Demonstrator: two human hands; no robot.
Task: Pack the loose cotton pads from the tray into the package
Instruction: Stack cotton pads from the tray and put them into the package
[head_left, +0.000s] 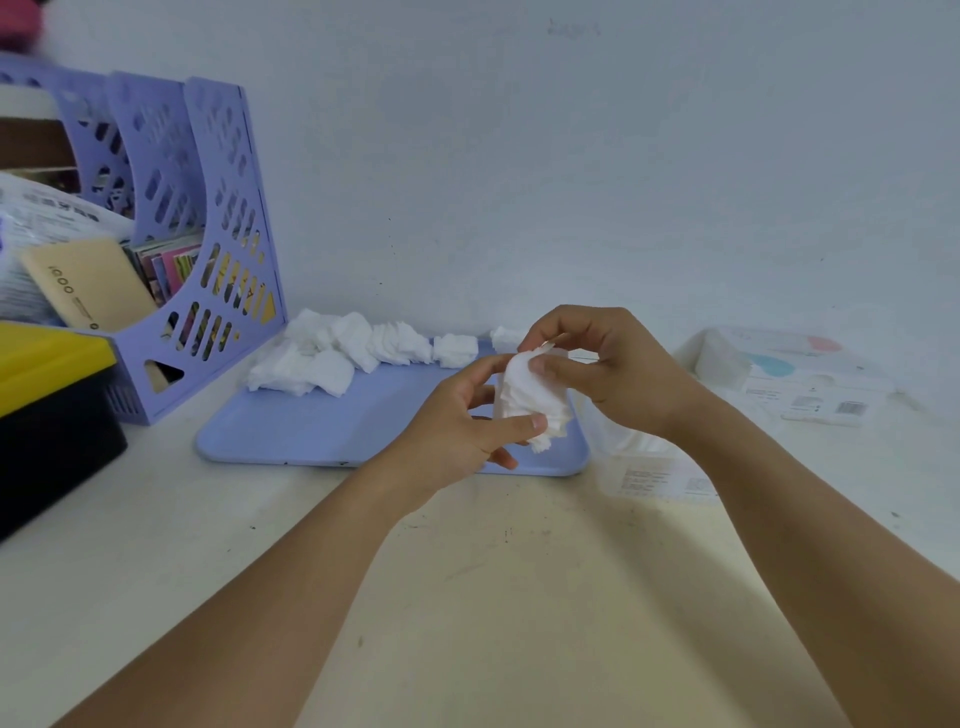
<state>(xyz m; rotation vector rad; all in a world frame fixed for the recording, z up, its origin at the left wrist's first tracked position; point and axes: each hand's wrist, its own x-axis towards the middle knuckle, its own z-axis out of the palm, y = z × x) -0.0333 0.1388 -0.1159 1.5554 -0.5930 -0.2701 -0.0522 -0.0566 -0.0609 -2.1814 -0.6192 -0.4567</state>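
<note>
1. The left hand (457, 431) has its fingers curled round the lower part of a small stack of cotton pads (530, 402), with the thumb pressed on the near bottom corner of the stack.
2. The right hand (608, 371) pinches the top of the same stack: the thumb lies on its near face and the other fingers arch over its far side. Both hands hold the stack above the right part of the tray (311, 421).
3. More loose pads (337, 353) lie in a ragged row along the far edge of the lilac tray, heaped thickest at its far left corner.
4. The package (649, 467), clear plastic with a printed label, lies on the surface just right of the tray, partly hidden under the right wrist. Its print is too small to read.
5. A white box (789, 374) with pink and blue shapes sits farther right; its text is unreadable.
6. At the left, a lilac perforated file rack (208, 249) holds booklets, and a tan card in front of it shows "1000".
7. A yellow and black box (47, 405) stands at the near left.
8. The surface (493, 597) is cream and lightly scuffed, against a plain pale wall (571, 156).
</note>
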